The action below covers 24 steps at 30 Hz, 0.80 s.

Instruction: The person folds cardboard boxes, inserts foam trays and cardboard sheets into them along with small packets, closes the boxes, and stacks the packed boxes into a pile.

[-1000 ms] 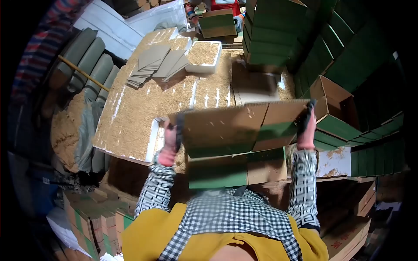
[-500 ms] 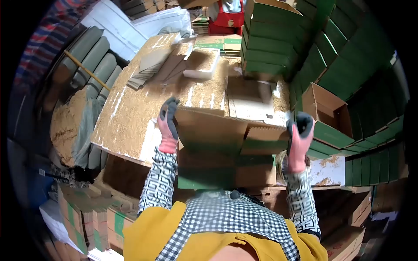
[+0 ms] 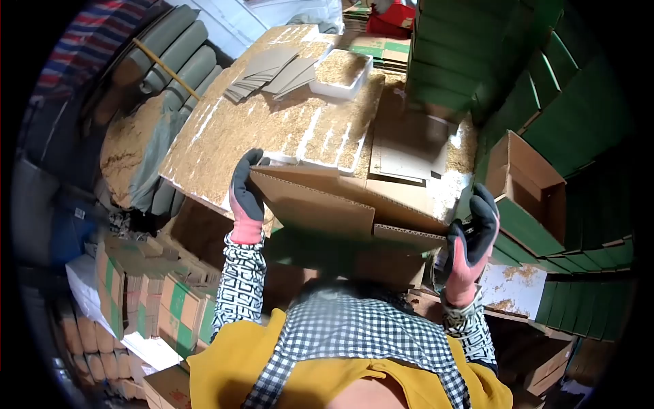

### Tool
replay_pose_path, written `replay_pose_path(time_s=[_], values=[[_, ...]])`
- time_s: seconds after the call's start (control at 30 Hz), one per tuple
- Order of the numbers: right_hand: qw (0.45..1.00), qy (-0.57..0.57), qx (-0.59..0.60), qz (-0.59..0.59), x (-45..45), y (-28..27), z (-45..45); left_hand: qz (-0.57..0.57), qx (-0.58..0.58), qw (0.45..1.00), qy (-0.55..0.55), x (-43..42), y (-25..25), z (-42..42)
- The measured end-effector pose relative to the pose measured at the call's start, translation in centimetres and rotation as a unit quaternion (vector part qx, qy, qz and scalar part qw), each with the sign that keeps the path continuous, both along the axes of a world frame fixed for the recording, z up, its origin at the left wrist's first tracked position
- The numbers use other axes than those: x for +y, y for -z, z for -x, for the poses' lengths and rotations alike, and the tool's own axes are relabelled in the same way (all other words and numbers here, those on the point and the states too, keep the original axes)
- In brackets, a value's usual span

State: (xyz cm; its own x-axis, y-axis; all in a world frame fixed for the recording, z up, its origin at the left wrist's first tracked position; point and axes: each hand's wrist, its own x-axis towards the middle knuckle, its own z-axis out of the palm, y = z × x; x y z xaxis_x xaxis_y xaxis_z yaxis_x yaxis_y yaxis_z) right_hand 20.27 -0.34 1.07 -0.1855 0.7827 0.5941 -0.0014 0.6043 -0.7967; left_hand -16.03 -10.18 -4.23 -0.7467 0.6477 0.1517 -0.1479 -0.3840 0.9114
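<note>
A partly folded cardboard box [image 3: 317, 201], brown inside with green outside, stands in front of my body with its flaps raised. My left hand [image 3: 247, 194], in a grey and pink glove, is closed round its upper left corner. At the box's right end is my right hand [image 3: 473, 235], gloved alike. Its fingers are curved and apart from the thumb, and the thumb lies by the box's edge. The lower part of the box is in shadow.
Ahead is a table [image 3: 225, 136] covered in grain-like bits, with grey cards [image 3: 269, 71] and a white tray [image 3: 340, 73] on it. An open box [image 3: 528, 191] and stacked green boxes [image 3: 443, 61] stand right. Folded cartons [image 3: 180, 310] lie lower left.
My view has shifted, so the table sits higher. My right hand has gone from closed at the cardboard's corner to fingers spread. My left hand has moved onto the box's left corner.
</note>
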Motion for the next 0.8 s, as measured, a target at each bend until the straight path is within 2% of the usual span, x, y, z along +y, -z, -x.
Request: replay_pose_path(time_s=[0.03, 0.1, 0.13, 0.17, 0.2, 0.23, 0.27, 0.3, 0.33, 0.37, 0.4, 0.43, 0.47, 0.5, 0.57, 0.6, 0.67, 0.7, 0.73, 0.77, 0.8], values=[[1.000, -0.004, 0.029, 0.006, 0.7, 0.3, -0.1, -0.034, 0.003, 0.999, 0.017, -0.3, -0.6, -0.2], [0.988, 0.105, 0.062, 0.098, 5.0, 1.7, 0.5, -0.026, 0.104, 0.989, 0.104, -1.7, -3.6, -3.7], [0.986, 0.104, 0.083, 0.101, 7.4, 3.8, 0.9, -0.049, 0.109, 0.967, 0.224, -2.6, -5.5, -7.0], [0.984, 0.075, 0.124, 0.107, 7.9, 4.0, 1.5, 0.030, 0.235, 0.916, 0.324, -2.8, -5.3, -7.6], [0.990, 0.097, -0.095, -0.034, 7.0, 2.6, 2.7, 0.079, 0.372, 0.830, 0.408, -2.6, -6.8, -8.9], [0.930, 0.108, -0.308, -0.169, 5.1, 1.2, 3.8, 0.148, 0.509, 0.627, 0.571, -1.7, -7.8, -11.3], [0.870, 0.119, -0.442, -0.183, 3.3, 1.2, 4.3, 0.099, 0.587, 0.647, 0.477, -3.9, -5.3, -12.8], [0.869, 0.093, -0.455, -0.172, 3.5, 1.0, 3.8, 0.117, 0.535, 0.662, 0.511, -3.3, -4.4, -12.0], [0.934, -0.003, -0.349, -0.076, 4.9, 1.2, 2.8, 0.146, 0.476, 0.786, 0.367, -3.0, -3.4, -11.0], [0.968, -0.088, -0.233, 0.023, 6.3, 0.9, 2.0, 0.160, 0.404, 0.875, 0.213, -2.2, -2.3, -9.6], [0.950, -0.193, -0.245, 0.020, 4.8, 1.3, 0.5, 0.247, 0.288, 0.897, 0.224, -1.8, -0.3, -7.6], [0.920, -0.297, -0.254, 0.027, 3.4, 1.8, -1.0, 0.329, 0.162, 0.901, 0.231, -1.7, 0.9, -5.9], [0.878, -0.339, -0.289, -0.178, 1.3, 2.5, -0.8, 0.284, 0.120, 0.889, 0.339, -1.5, 0.1, -4.6], [0.796, -0.369, -0.435, -0.202, -0.2, 2.6, -1.0, 0.288, 0.109, 0.891, 0.333, -1.7, -1.9, -5.1], [0.788, -0.346, -0.481, -0.168, 1.4, 1.9, -0.9, 0.305, -0.132, 0.839, 0.430, -2.0, 1.0, -1.3], [0.828, -0.310, -0.444, -0.143, 2.5, 2.0, -1.1, 0.166, -0.215, 0.826, 0.493, -2.4, 5.2, 0.7], [0.905, -0.234, -0.352, -0.046, 5.1, 2.5, -1.0, 0.203, 0.017, 0.860, 0.467, -4.7, 8.6, 2.2], [0.950, -0.145, -0.278, 0.014, 5.9, 5.0, -0.2, 0.185, 0.040, 0.868, 0.460, -4.5, 6.9, 1.6], [0.932, -0.245, -0.008, 0.269, 7.4, 6.7, 0.3, 0.161, 0.056, 0.872, 0.460, -3.1, 3.1, 0.1], [0.775, -0.311, 0.262, 0.484, 8.9, 8.2, 0.7, 0.160, 0.097, 0.873, 0.450, -1.7, 0.0, -1.2], [0.809, -0.271, 0.227, 0.470, 9.6, 10.5, 1.0, 0.186, 0.167, 0.873, 0.419, -0.9, -1.9, -1.9]])
